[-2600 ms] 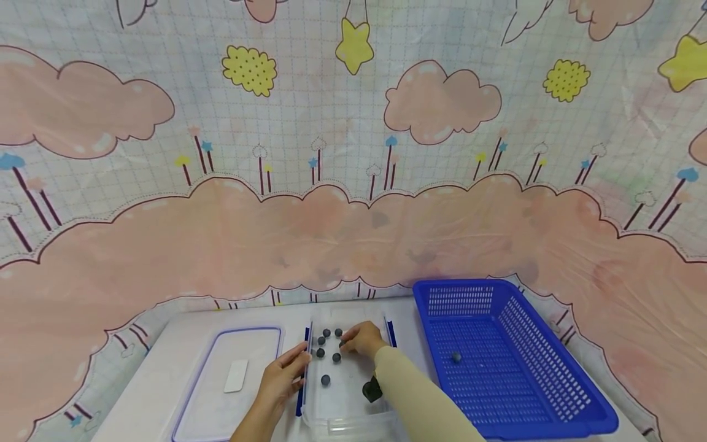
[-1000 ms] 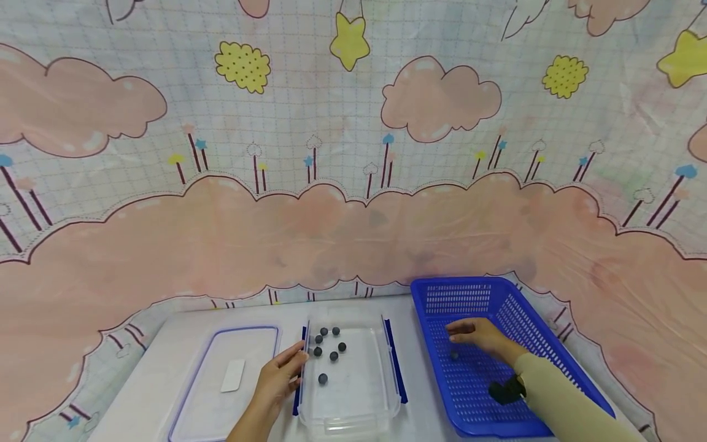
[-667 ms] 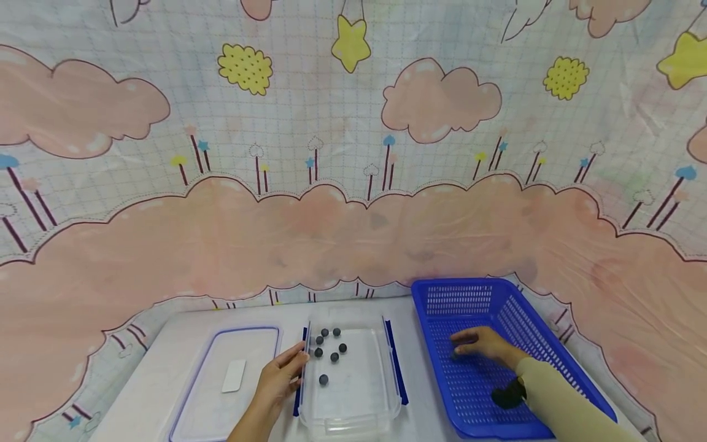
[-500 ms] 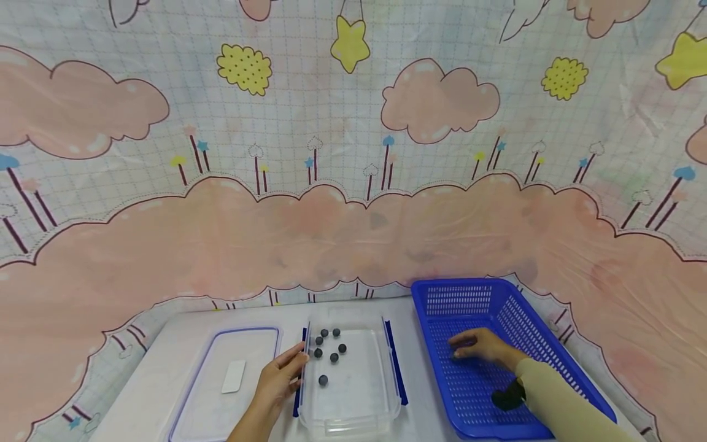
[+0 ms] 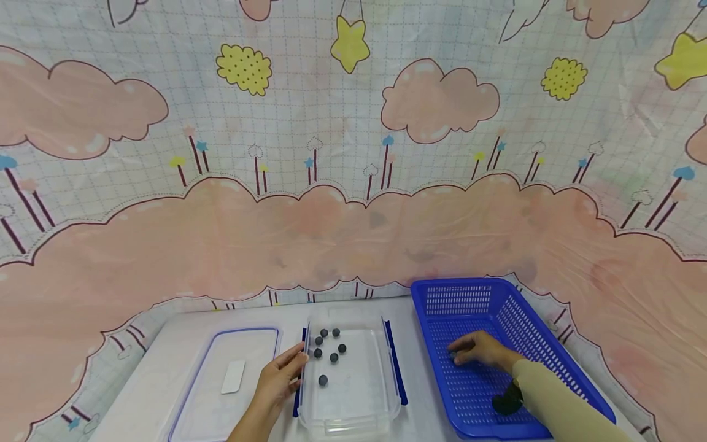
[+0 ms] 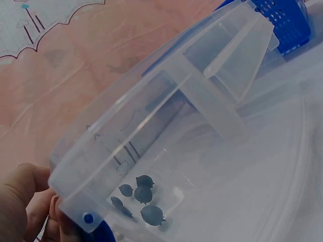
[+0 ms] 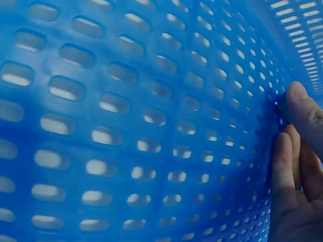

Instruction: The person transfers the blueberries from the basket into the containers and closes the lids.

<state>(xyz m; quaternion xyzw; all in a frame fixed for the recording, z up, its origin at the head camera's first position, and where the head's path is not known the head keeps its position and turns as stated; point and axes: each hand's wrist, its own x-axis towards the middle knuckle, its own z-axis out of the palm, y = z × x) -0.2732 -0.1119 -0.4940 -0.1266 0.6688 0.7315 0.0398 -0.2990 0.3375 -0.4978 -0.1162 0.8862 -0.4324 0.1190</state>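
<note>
Several blueberries lie in a clear plastic container, mostly toward its far left; they also show in the left wrist view as dark blue blueberries with small crowns. My left hand holds the container's left side near the rim, and the left wrist view has its fingers at a corner by a blue latch. Inside the blue basket, my right hand pinches a blueberry close to the basket floor. That berry is mostly covered by thumb and fingertips in the right wrist view.
A clear lid with a blue rim lies left of the container on the white table, with a small white rectangle on it. The container's blue side latch hangs outward toward the basket. A patterned cloth stands behind.
My right hand has gone from the container to the basket, then down to the blueberry lying there, which it now pinches. The left hand has stayed at the container's left side.
</note>
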